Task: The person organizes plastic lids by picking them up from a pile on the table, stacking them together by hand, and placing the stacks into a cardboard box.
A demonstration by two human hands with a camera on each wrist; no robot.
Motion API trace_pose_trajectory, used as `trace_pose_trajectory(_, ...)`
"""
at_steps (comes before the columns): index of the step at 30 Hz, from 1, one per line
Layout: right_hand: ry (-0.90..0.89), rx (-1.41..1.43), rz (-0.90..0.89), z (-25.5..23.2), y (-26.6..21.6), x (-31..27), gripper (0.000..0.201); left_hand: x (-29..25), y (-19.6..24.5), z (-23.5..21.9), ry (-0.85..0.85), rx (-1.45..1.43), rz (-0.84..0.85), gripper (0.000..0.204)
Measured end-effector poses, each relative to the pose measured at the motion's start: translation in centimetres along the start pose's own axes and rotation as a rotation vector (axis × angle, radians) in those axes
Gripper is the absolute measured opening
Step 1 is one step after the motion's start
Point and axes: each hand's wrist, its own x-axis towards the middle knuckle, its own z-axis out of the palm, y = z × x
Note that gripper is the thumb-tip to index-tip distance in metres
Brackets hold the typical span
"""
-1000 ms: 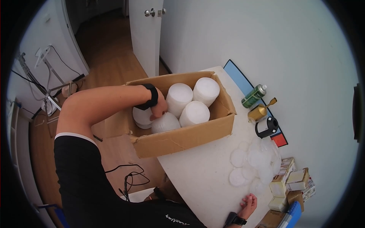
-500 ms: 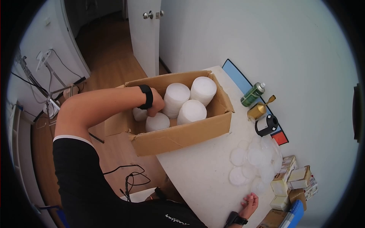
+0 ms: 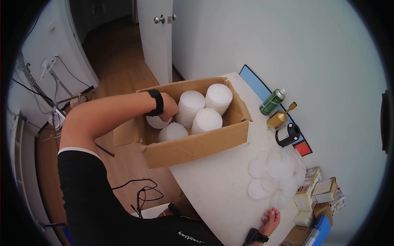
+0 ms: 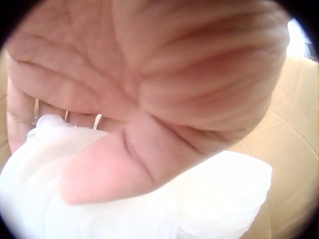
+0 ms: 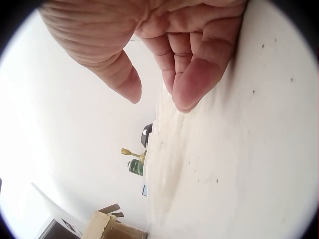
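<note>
In the head view my left hand [image 3: 169, 107] reaches into a cardboard box [image 3: 197, 151] at the table's end. The left wrist view shows its thumb [image 4: 107, 169] lying along translucent white plastic bowls [image 4: 30, 189], its fingers curled round their far side. Another white stack [image 4: 224, 194] stands close beside them. Several stacks of upturned bowls [image 3: 207, 121] fill the box; one low stack [image 3: 173, 132] sits just below my hand. My right hand [image 3: 271, 220] rests on the table near its front edge, fingers relaxed, thumb apart, holding nothing.
Round clear plastic lids [image 3: 257, 189] lie spread on the white table [image 3: 217, 180] ahead of my right hand. Along the wall stand a green spray can [image 3: 272, 102], a gold can [image 3: 279, 119], a black-and-white roll [image 3: 288, 134] and small cartons [image 3: 324, 190].
My left hand has shifted slightly up and left from the front stack toward the bowls at the box's left end. The front stack stands lower in view. My right hand has stayed put.
</note>
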Motion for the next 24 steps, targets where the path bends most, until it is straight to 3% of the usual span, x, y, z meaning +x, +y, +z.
trace_pose_trajectory(5, 0.009, -0.013, 0.002, 0.1, 0.1, 0.1, 0.026, -0.3, 0.6, 1.0, 0.04, -0.029, 0.029, 0.028)
trace_pose_trajectory(8, -0.001, -0.004, -0.001, -0.2, 0.2, 0.3, 0.027, 1.0, 0.3, 2.5, 0.174, 0.063, 0.036, 0.026)
trace_pose_trajectory(14, -0.013, 0.01, -0.006, -0.2, 0.4, 0.3, 0.026, -2.4, 1.0, -0.3, 0.331, 0.072, -0.006, 0.019)
trace_pose_trajectory(20, -0.011, 0.002, -0.005, 0.1, 0.2, 0.1, 0.024, -5.0, 2.3, -1.9, 0.268, -0.11, -0.036, 0.022)
trace_pose_trajectory(24, -0.009, 0.01, -0.006, -0.2, 0.4, 0.3, 0.024, -4.5, 2.9, -1.4, 0.205, -0.131, -0.016, 0.037)
